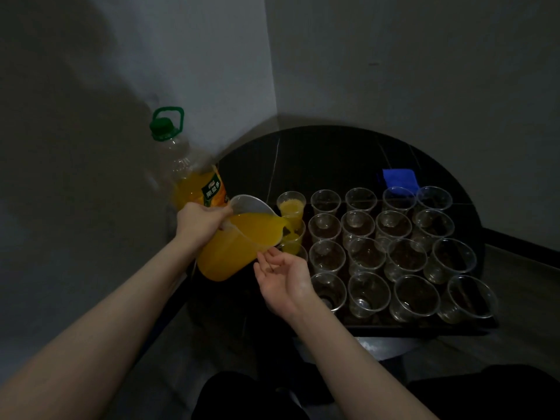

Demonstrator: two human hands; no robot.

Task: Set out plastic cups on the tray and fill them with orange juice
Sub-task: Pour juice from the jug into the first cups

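Observation:
My left hand (201, 221) grips the handle of a clear jug (239, 247) full of orange juice, tilted to the right. Its spout hangs over the left column of cups, and juice runs into the second cup (292, 236). The far cup (291, 205) of that column holds juice. My right hand (283, 277) lies palm up under the jug's front, fingers relaxed, fingertips touching its wall. Several empty clear plastic cups (368, 256) stand in rows on the dark tray (424, 328).
A big juice bottle (189, 174) with a green cap and handle stands at the table's left edge, by the wall. A blue cloth (400, 178) lies behind the cups on the round black table (327, 159). My dark-clad knees show below.

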